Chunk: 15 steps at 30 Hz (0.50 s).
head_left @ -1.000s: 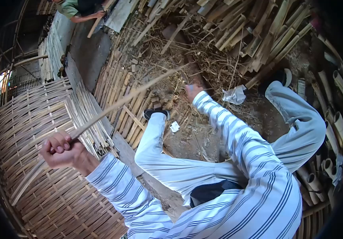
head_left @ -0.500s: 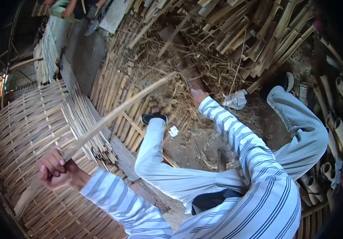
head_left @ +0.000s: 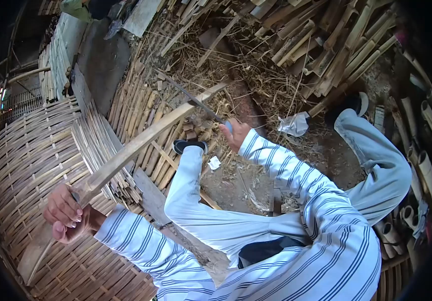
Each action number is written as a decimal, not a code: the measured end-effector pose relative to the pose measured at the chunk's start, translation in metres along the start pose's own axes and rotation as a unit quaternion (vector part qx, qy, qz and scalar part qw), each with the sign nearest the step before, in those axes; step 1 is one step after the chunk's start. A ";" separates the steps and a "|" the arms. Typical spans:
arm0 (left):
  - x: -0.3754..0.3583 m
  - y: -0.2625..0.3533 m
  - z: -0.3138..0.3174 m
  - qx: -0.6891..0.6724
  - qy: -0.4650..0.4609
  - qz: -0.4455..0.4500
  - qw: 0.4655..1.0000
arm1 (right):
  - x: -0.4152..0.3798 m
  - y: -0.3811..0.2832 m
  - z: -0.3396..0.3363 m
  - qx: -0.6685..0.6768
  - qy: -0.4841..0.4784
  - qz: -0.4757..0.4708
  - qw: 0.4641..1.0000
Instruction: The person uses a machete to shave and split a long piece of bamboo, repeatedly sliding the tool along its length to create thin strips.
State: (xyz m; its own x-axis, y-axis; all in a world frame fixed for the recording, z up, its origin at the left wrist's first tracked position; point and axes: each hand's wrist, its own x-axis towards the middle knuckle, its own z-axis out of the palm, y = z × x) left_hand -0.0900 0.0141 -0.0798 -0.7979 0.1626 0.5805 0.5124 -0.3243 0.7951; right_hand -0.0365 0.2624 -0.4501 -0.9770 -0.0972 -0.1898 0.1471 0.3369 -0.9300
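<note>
A long split bamboo piece (head_left: 140,145) runs diagonally from the lower left up to the middle of the view. My left hand (head_left: 66,213) is closed around its lower part, with the tail end sticking out past the fingers. My right hand (head_left: 237,135) grips the blue handle of a long knife (head_left: 205,108). The thin dark blade crosses the bamboo near its upper end and appears to touch it. Beyond the bamboo, the blade tip points to the upper left.
A woven bamboo mat (head_left: 30,165) lies at left, with a bundle of thin strips (head_left: 95,145) beside it. Split bamboo (head_left: 326,40) is piled at upper right. Shavings (head_left: 276,80) and a crumpled plastic bag (head_left: 293,124) lie on the ground. A person's partial figure (head_left: 78,9) shows at top left.
My right hand has moved left and slightly down, and the knife blade now lies across the bamboo. My left hand stays closed on the bamboo, which has shifted little.
</note>
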 end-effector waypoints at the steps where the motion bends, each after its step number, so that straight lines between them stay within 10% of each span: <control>1: 0.003 0.000 0.006 -0.003 -0.009 -0.010 1.000 | -0.005 -0.013 -0.001 0.022 0.008 -0.004 1.000; 8: 0.014 -0.008 0.027 -0.010 -0.063 -0.028 0.998 | -0.002 -0.066 -0.017 -0.002 -0.053 -0.090 0.995; 15: -0.022 0.008 -0.001 0.082 0.116 -0.006 0.990 | 0.021 -0.007 0.028 -0.065 -0.024 -0.004 0.998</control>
State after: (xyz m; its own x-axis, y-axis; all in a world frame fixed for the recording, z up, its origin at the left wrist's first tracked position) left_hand -0.0688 0.0069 -0.0867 -0.8456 -0.0592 0.5305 0.5324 -0.1648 0.8303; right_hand -0.0534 0.2312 -0.4561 -0.9689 -0.1442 -0.2010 0.1155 0.4548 -0.8831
